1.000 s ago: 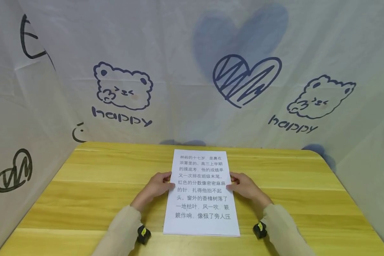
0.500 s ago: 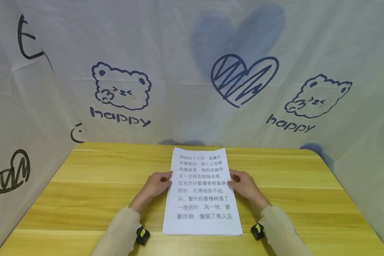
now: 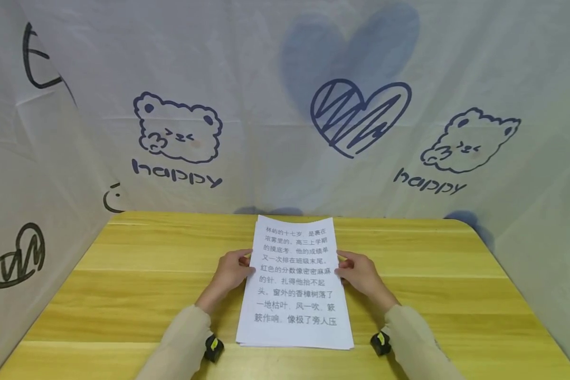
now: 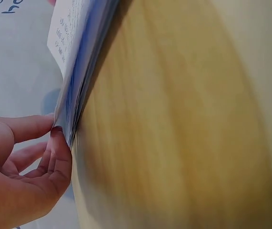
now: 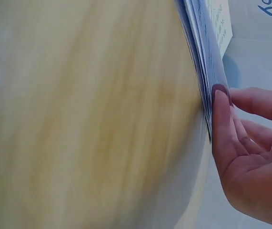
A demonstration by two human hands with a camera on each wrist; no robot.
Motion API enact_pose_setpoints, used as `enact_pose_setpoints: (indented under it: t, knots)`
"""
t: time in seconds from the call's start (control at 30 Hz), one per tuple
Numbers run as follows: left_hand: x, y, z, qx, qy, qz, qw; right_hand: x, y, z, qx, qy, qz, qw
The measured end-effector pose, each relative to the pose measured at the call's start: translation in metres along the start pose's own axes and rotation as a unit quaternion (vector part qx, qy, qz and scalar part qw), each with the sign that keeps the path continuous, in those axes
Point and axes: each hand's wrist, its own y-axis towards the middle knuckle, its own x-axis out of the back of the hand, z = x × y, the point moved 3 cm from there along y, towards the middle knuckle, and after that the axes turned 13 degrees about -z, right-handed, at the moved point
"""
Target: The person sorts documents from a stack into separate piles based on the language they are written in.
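Observation:
A stack of white paper sheets (image 3: 294, 335) printed with lines of Chinese text is at the middle of the table, its far edge slightly raised and wavy. My left hand (image 3: 230, 270) pinches the stack's left edge between thumb and fingers, a little above mid-height. On the opposite edge my right hand (image 3: 362, 273) pinches at about the same height. Both wrist views show the sheets (image 4: 85, 57) edge-on, with thin gaps between layers. The right wrist view has a fingertip (image 5: 220, 93) against the paper's underside. How many sheets each hand holds cannot be told.
The wood-grain table (image 3: 138, 285) extends on both sides of the paper. A white cloth backdrop (image 3: 261, 153) with bear and heart drawings hangs behind it and along the sides. Small black devices (image 3: 214, 348) sit at both wrists.
The stack's far edge has risen from flat, and its lower end has swung slightly left, with layers showing unevenly there. Both hands keep their hold. The head view has shifted slightly.

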Motion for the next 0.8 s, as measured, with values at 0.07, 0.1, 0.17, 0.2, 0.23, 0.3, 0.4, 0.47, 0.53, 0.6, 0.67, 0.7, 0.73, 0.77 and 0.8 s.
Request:
enact_pose_setpoints:
  t: [0.07, 0.1, 0.17, 0.2, 0.23, 0.3, 0.4, 0.47, 0.53, 0.6, 0.67, 0.7, 0.73, 0.77, 0.8]
  knots:
    - [0.0011, 0.0005, 0.0004, 0.002, 0.005, -0.010, 0.9999, -0.0014, 0.0000, 0.0001, -0.010, 0.016, 0.000, 1.000]
    - [0.0012, 0.0007, 0.0005, 0.002, 0.007, -0.013, 0.9999, -0.0018, -0.0001, 0.0005, -0.015, 0.024, -0.001, 1.000]
    - [0.0012, 0.0009, 0.0010, 0.001, 0.010, -0.017, 0.9998, -0.0020, -0.0007, 0.0016, -0.030, 0.041, -0.003, 0.999]
    - [0.0010, 0.0008, 0.0009, 0.003, 0.009, -0.017, 0.9998, -0.0021, -0.0009, 0.0018, -0.038, 0.051, -0.003, 0.998]
    - [0.0011, 0.0006, 0.0008, 0.003, 0.008, -0.017, 0.9998, -0.0020, -0.0012, 0.0021, -0.046, 0.060, -0.003, 0.997]
    - [0.0013, -0.0003, 0.0004, 0.003, 0.006, -0.014, 0.9999, -0.0016, -0.0018, 0.0030, -0.062, 0.079, -0.004, 0.995]
    - [0.0019, -0.0014, -0.0001, 0.002, 0.005, -0.012, 0.9999, -0.0014, -0.0022, 0.0034, -0.081, 0.099, -0.003, 0.992]
    - [0.0024, -0.0016, -0.0005, -0.002, 0.003, -0.016, 0.9999, -0.0014, -0.0021, 0.0036, -0.091, 0.111, -0.003, 0.990]
    - [0.0025, -0.0011, -0.0010, -0.001, -0.008, -0.024, 0.9997, -0.0013, -0.0021, 0.0032, -0.099, 0.119, -0.001, 0.988]
    - [0.0029, -0.0002, -0.0014, -0.002, -0.021, -0.035, 0.9992, -0.0010, -0.0020, 0.0030, -0.101, 0.126, 0.000, 0.987]
    - [0.0032, 0.0005, -0.0010, 0.005, -0.033, -0.044, 0.9985, -0.0010, -0.0021, 0.0030, -0.101, 0.134, 0.002, 0.986]
    - [0.0034, 0.0007, -0.0003, 0.010, -0.039, -0.047, 0.9981, -0.0011, -0.0021, 0.0030, -0.100, 0.138, 0.003, 0.985]
    - [0.0038, 0.0010, 0.0005, 0.016, -0.043, -0.049, 0.9977, -0.0012, -0.0021, 0.0030, -0.100, 0.140, 0.005, 0.985]
    - [0.0042, 0.0010, 0.0012, 0.020, -0.046, -0.051, 0.9974, -0.0012, -0.0024, 0.0033, -0.100, 0.143, 0.005, 0.985]
    - [0.0049, 0.0007, 0.0017, 0.026, -0.051, -0.050, 0.9971, -0.0010, -0.0024, 0.0034, -0.098, 0.146, 0.007, 0.984]
